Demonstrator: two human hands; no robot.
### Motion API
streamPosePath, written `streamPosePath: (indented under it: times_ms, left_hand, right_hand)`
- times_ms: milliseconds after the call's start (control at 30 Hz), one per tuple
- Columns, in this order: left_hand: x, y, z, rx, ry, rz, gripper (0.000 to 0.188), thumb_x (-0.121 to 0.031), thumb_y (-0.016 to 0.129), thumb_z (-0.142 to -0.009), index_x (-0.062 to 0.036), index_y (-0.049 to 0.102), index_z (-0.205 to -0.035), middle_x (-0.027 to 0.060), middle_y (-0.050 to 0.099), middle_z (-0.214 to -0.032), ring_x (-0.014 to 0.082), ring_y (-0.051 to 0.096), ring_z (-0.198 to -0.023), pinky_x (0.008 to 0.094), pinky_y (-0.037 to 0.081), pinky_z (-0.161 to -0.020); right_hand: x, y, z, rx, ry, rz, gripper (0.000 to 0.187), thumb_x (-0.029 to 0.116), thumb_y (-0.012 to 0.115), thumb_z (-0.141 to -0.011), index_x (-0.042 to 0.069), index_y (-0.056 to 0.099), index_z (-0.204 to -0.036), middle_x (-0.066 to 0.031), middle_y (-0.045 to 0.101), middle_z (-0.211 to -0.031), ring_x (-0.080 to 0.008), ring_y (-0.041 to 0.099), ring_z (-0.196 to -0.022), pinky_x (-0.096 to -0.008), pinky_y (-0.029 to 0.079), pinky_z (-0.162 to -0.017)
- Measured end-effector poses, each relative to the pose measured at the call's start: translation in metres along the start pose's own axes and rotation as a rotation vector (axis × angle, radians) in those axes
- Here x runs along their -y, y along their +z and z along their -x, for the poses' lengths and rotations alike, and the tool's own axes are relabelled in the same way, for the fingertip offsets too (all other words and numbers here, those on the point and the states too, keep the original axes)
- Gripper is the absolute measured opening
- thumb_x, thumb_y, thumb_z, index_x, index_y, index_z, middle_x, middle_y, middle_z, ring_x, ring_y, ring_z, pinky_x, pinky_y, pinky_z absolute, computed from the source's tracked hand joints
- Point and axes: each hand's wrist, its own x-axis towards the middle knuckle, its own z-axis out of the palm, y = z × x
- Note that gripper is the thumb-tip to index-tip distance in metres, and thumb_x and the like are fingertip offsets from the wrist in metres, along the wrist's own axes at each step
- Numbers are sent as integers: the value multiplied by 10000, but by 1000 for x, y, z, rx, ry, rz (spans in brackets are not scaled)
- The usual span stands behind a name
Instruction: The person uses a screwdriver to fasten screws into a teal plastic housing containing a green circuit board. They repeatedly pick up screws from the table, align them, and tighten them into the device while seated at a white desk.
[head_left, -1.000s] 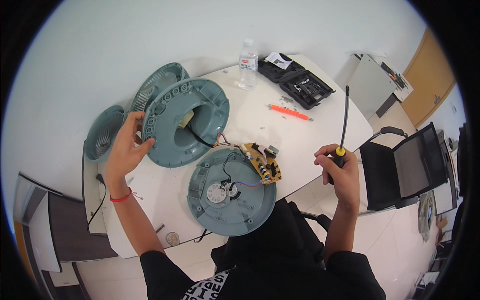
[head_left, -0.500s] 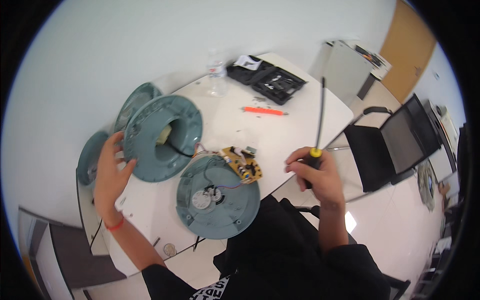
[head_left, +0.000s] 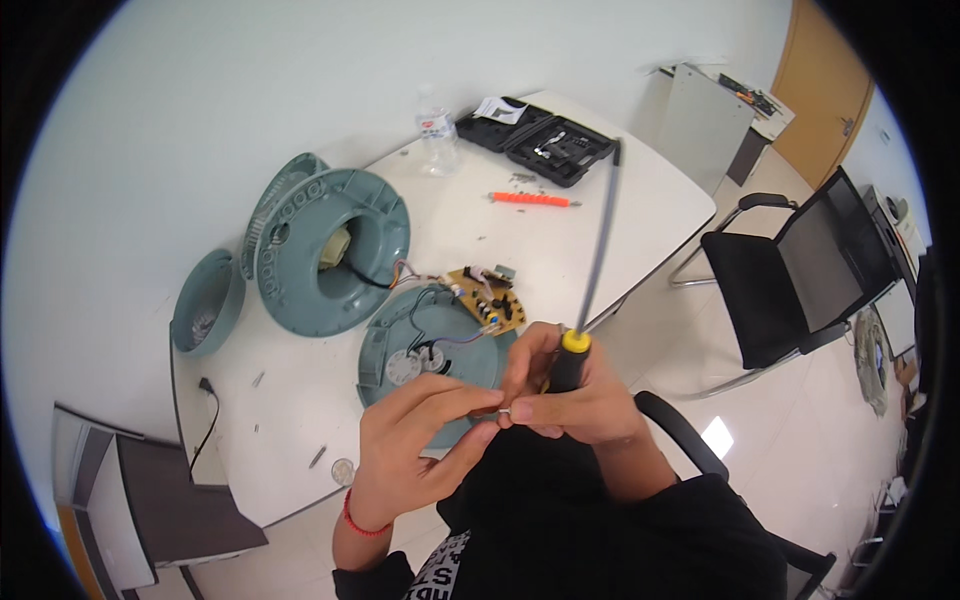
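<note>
Past the screwdriver [head_left: 597,262], an open black case [head_left: 545,170] holds small metal pieces [head_left: 550,147].

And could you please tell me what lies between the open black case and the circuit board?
The head view shows an orange rod-shaped tool and some small pieces there, nearer the black case, on the white table.

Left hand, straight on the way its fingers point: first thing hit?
Probably the small silvery piece by the right hand, then that hand itself. Depth is unclear; the left hand may be touching the piece.
</note>
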Motion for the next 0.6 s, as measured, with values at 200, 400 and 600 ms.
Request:
streamPosePath:
  times_ms: [200,400,600]
  left_hand:
    - [3,15,23,9,-47,206,197,11,793,-783,-27,748,-971,93,701,-905,177,670,-758,267,518,-662]
    - [10,36,33,53,-172,432,154,21,789,-779,-18,742,-920,92,690,-890,168,649,-782,271,496,-715]
    - [15,52,37,85,-148,456,111,11,768,-814,-10,718,-911,97,671,-909,172,648,-820,277,493,-744]
  right_hand:
    - [-5,-4,25,27,56,163,271,23,819,-830,40,615,-1007,-5,653,-826,-28,560,-632,-179,382,-520]
    - [-16,-11,45,15,-3,160,267,22,821,-832,34,599,-981,-29,677,-824,-31,569,-617,-183,392,-529]
    - [-23,-22,61,-57,15,111,261,28,811,-843,36,570,-945,-51,682,-797,-42,570,-590,-191,403,-519]
